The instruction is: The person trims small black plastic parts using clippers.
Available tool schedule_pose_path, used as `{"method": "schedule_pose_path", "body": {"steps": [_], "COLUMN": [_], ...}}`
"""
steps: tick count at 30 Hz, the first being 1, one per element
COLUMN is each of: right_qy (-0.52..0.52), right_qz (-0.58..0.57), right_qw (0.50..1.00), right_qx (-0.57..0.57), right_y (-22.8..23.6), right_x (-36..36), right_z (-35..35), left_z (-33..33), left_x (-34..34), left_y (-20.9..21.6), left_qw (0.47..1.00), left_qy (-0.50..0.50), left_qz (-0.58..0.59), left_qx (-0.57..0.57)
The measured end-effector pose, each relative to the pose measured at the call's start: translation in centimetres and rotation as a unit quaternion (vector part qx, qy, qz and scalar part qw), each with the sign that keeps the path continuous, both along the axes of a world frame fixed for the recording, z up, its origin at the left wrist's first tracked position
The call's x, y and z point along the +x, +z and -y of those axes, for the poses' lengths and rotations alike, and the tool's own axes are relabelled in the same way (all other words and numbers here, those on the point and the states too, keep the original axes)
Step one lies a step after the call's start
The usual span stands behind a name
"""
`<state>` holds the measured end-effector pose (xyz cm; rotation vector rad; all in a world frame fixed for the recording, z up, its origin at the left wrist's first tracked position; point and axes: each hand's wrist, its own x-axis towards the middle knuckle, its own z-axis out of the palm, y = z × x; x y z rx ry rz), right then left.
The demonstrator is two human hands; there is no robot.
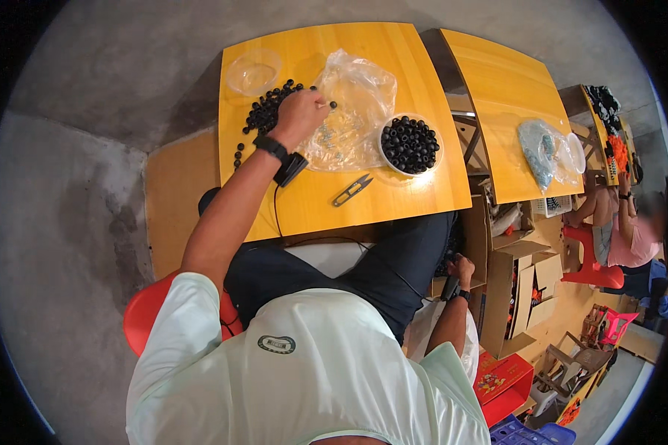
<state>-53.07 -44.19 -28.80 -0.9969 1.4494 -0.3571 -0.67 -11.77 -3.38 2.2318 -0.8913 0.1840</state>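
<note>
My left hand [301, 117] is over the table with its fingers pinched together. A single round black bead [333, 104] is at the fingertips, seemingly on the end of a thin pale piece. Beside and under this hand lies a loose spread of black beads [263, 115]. A clear plastic bag [356, 81] with small pale pieces lies flat just to its right. My right hand [462, 271] hangs low beside my right knee, below the table edge. Its fingers are curled, and what they hold, if anything, is hidden. Dark material is next to it.
A white bowl of black beads [410, 145] and thread snips [352, 190] lie on the yellow table [416, 200]. A clear tub [254, 72] stands at the far left. Cardboard boxes [523, 289] and a second table [505, 81] are right. Another person [631, 241] sits far right.
</note>
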Motion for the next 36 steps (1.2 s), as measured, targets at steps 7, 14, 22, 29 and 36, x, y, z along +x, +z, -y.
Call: {"method": "schedule_pose_path", "body": {"steps": [7,14,22,29,36], "right_qy": [-0.031,0.059,0.312,0.293,0.266], "right_qz": [0.031,0.098,0.273,0.43,0.392], "right_qw": [0.998,0.961,0.91,0.816,0.831], "right_qx": [-0.046,-0.253,0.003,0.251,0.294], "right_y": [8.3,18.7,27.4,27.6,25.4], "right_x": [2.7,9.3,22.4,27.7,27.2], "right_z": [-4.0,-6.6,-18.9,-25.5,-25.8], "left_z": [3.8,3.0,-5.6,-6.5,-7.5], "left_x": [2.7,2.2,-8.2,-15.7,-15.7], "left_y": [-1.1,-0.1,1.1,3.7,3.9], "left_qw": [0.977,0.994,0.93,0.957,0.975], "left_qy": [0.005,-0.001,0.005,-0.078,-0.156], "left_qz": [-0.047,-0.018,-0.322,-0.191,-0.125], "left_qx": [0.208,0.106,-0.176,-0.204,-0.1]}}
